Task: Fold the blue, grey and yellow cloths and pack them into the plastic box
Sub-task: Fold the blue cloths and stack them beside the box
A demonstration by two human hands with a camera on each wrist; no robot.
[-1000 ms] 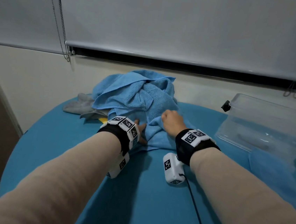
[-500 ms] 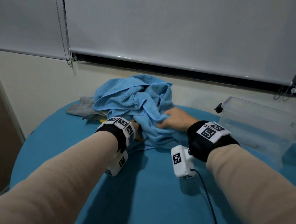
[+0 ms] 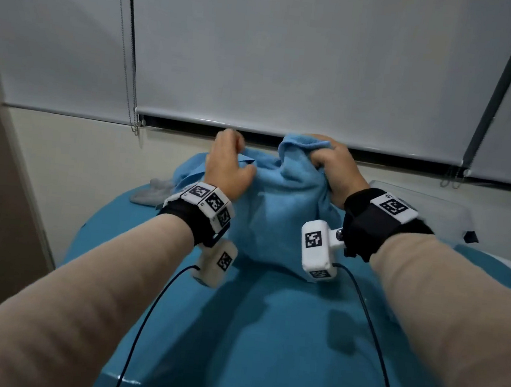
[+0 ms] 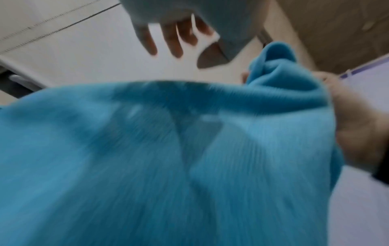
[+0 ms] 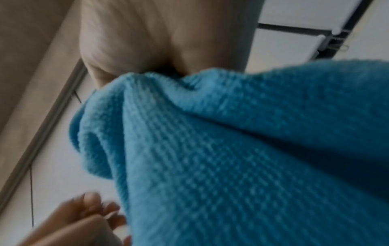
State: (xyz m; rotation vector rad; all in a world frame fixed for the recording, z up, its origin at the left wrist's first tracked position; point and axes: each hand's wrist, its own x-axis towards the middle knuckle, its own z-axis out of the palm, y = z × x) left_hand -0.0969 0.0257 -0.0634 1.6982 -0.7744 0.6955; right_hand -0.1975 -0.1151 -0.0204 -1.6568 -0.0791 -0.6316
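The blue cloth (image 3: 281,208) hangs lifted above the round blue table (image 3: 264,336), its lower part trailing on the tabletop. My right hand (image 3: 330,163) grips a bunched top corner of it; the right wrist view shows the blue cloth (image 5: 231,149) running out of the fist. My left hand (image 3: 229,162) is up at the cloth's left top edge, its thumb against the fabric. In the left wrist view its fingers (image 4: 168,40) are spread and hold nothing. The grey cloth (image 3: 153,193) lies crumpled at the far left. I see no yellow cloth.
The clear plastic box (image 3: 435,209) stands at the far right of the table, partly hidden behind my right wrist. A wall with roller blinds (image 3: 292,71) and hanging bead chains (image 3: 129,63) rises right behind the table. Two black cables run from the wrist cameras across the table's near part.
Both hands have risen from the tabletop. The right hand has pulled the blue cloth up off the pile, and the left hand has moved up to the cloth's left edge.
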